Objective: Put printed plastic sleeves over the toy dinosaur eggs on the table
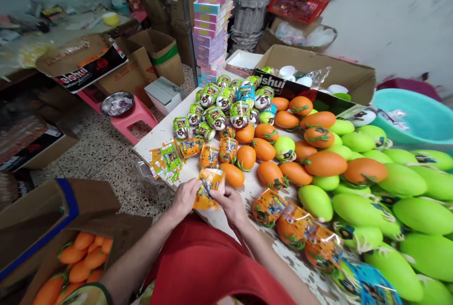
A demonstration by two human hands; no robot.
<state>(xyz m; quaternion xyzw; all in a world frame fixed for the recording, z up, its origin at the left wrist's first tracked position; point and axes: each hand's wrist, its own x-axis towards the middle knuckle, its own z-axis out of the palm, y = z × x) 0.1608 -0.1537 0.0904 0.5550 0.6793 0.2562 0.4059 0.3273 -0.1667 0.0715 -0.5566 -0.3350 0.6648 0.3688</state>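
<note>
I have both hands closed on one piece, a flat, orange, printed plastic sleeve with a clear sheen (208,186), held up just past the red cloth apron (212,262). The left hand (185,200) pinches its left edge between thumb and fingers; the right hand (231,206) grips the lower right side, thumb laid over the print. Neither hand is free, and I can't tell from here whether the sleeve's mouth is parted.

The sleeve's longer axis seems to run away from the torso, leaning slightly right at the far end. The relation I judge decisive lies just beyond it: a smooth, orange, egg-shaped piece (231,175) sits beyond the right hand, to the right of the sleeve, its long axis more crosswise than the sleeve's. The right hand is clearly nearer to it.

Left of the sleeve, beyond the left hand, orange and green printed flat wrappers (170,156) lie loose on the white tabletop (159,137). Straight ahead I see an orange-wrapped piece (208,156), then a cluster of green-and-white wrapped pieces (212,107). Farther out on the right, lime-green egg-shaped pieces (368,213) spread toward a teal plastic basin (417,114).
</note>
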